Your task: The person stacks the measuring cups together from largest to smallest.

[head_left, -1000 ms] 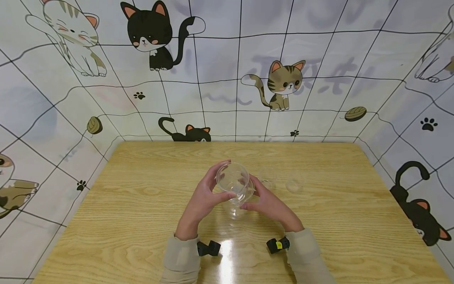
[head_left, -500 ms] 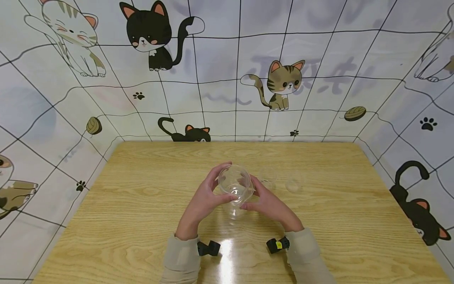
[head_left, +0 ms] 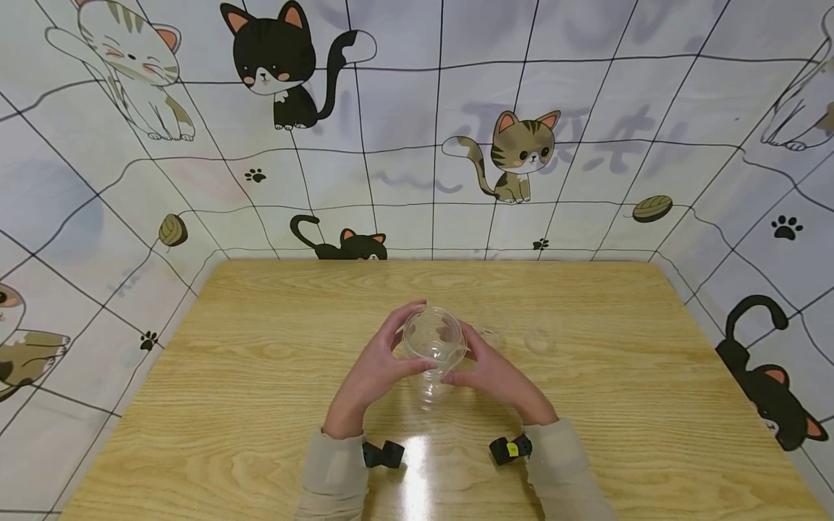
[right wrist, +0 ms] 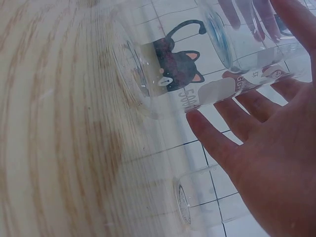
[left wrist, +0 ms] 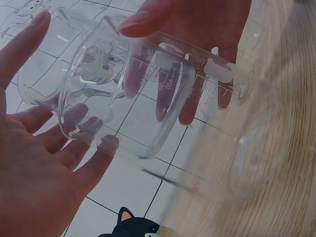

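Note:
Two clear glass beakers stand nested between the hands. My left hand (head_left: 379, 363) grips the smaller beaker (head_left: 433, 334) near its rim, thumb in front and fingers behind. Its lower part sits inside the larger beaker (left wrist: 261, 143), which carries printed volume marks. Around the larger one's upper wall curls my right hand (head_left: 494, 376), with thumb and fingers on opposite sides. In the right wrist view the inner beaker's base (right wrist: 219, 37) shows well above the larger one's bottom, over a "500" marking.
Further back on the wooden table (head_left: 274, 362), to the right, stand more clear glass vessels: one glass (head_left: 493, 337) just behind the right hand and another glass (head_left: 538, 340) beyond it. A cat-print tiled backdrop (head_left: 404, 174) closes off the back and sides.
My left hand has lowered the smaller beaker slightly, so it sits deeper in the larger one and its rim lies nearer me. My right hand and the larger beaker have stayed still.

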